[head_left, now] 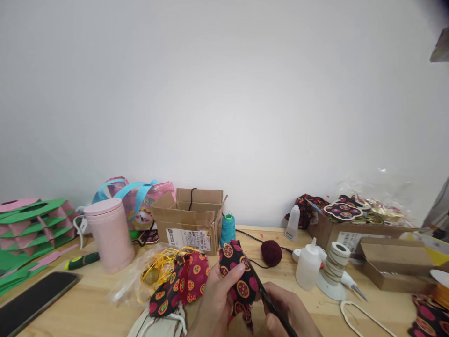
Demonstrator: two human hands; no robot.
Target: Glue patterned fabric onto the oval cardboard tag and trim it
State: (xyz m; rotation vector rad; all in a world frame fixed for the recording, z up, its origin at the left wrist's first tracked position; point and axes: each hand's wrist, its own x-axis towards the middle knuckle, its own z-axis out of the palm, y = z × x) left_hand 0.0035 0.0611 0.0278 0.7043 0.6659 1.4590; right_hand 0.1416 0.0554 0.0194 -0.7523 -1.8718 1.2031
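My left hand (217, 299) pinches a small piece of black cloth with red and orange circles (238, 276), thumb on its front, holding it upright just above the wooden table (87, 299). My right hand (291, 311) is closed around a thin black tool (266, 297) whose tip lies against the cloth's right edge. More pieces of the same patterned cloth (182, 281) lie just left of my hands, next to a tangle of yellow cord (161, 269) in clear plastic.
A pink cup (110, 234), open cardboard box (189, 220), teal thread spool (228, 229), dark red yarn ball (271, 252), white glue bottles (307, 264), tape roll (336, 262), black phone (35, 299), green paper bags (28, 229) and boxes of cloth pieces (351, 220) crowd the table.
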